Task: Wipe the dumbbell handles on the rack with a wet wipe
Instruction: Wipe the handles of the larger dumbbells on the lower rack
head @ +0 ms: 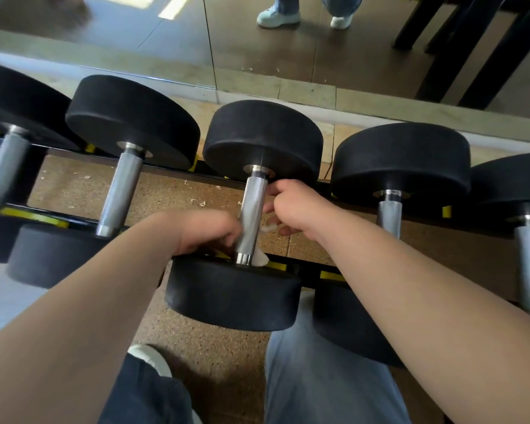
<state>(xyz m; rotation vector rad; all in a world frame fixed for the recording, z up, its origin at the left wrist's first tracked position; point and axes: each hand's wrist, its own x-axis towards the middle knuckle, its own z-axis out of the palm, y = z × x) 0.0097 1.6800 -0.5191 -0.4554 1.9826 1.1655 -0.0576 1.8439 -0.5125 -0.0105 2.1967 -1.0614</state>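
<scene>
Several black dumbbells with knurled steel handles lie across a black and yellow rack (208, 175). The middle dumbbell's handle (253, 206) sits between my hands. My left hand (208, 232) reaches under the handle's near end from the left, fingers curled beneath it. My right hand (291, 206) curls against the handle from the right. A white wet wipe (261, 255) shows under and beside the handle near the front weight, with a small piece at my right fingers. Which hand holds the wipe is hidden by the handle.
Neighbouring handles lie to the left (120, 191) and right (389, 215). A wall mirror (166, 41) stands behind the rack, reflecting legs and white shoes. Speckled brown floor (153, 194) with white scraps lies below. My knees and a shoe are at the bottom.
</scene>
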